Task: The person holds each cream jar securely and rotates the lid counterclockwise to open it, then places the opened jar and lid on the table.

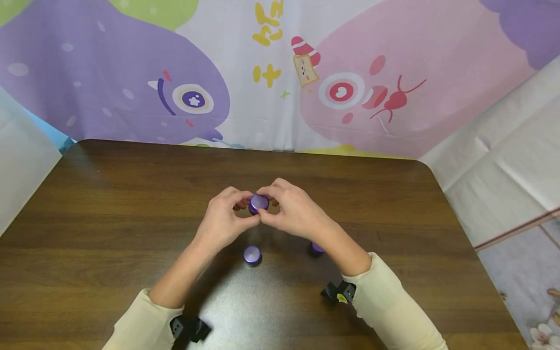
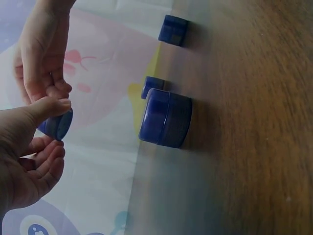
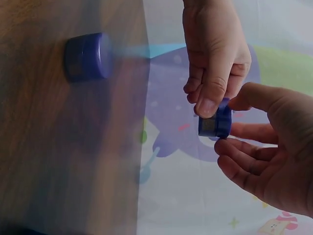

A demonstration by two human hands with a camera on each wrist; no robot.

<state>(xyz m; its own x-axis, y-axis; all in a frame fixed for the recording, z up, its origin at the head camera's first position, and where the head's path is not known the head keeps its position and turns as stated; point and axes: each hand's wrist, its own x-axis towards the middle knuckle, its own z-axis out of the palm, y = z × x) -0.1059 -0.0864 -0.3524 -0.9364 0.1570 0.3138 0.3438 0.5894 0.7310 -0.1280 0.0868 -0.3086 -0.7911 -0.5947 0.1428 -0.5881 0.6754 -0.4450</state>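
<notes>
A dark wood-grain desk (image 1: pixel 131 199) with rounded far corners stands before a printed cloth (image 1: pixel 253 124). On the cloth, a purple creature (image 1: pixel 131 68) faces a pink creature (image 1: pixel 393 48) – yellow lettering (image 1: pixel 262 40) and a toast figure (image 1: pixel 305 71) in a striped hat lie between them. Whitish sheets (image 1: pixel 503 160) flank both sides – at lower right, a pale flower-patterned surface (image 1: pixel 525 267) shows.

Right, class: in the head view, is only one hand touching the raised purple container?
No, the left hand and the right hand both have fingers on the raised purple container.
</notes>
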